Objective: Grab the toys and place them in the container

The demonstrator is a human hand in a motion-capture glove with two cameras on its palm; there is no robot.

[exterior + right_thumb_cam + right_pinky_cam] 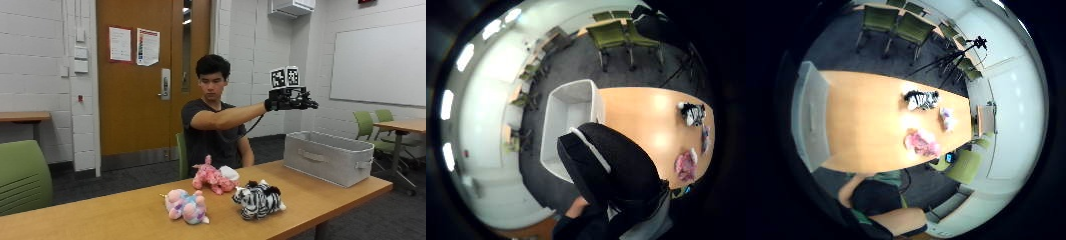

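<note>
Three plush toys lie on the wooden table: a pink one, a pastel pink-and-blue one and a black-and-white zebra. A grey fabric container stands at the table's right end. My gloved right hand is raised high, above and slightly left of the container, fingers relaxed and holding nothing. The little finger side palm view looks down on the zebra, the pastel toy, the pink toy and the container. In the thumb side palm view, the glove covers part of the container.
The person sits behind the table, close to the pink toy. Green chairs stand at the left, and more chairs with another table at the right. A tripod stands on the floor beyond the table.
</note>
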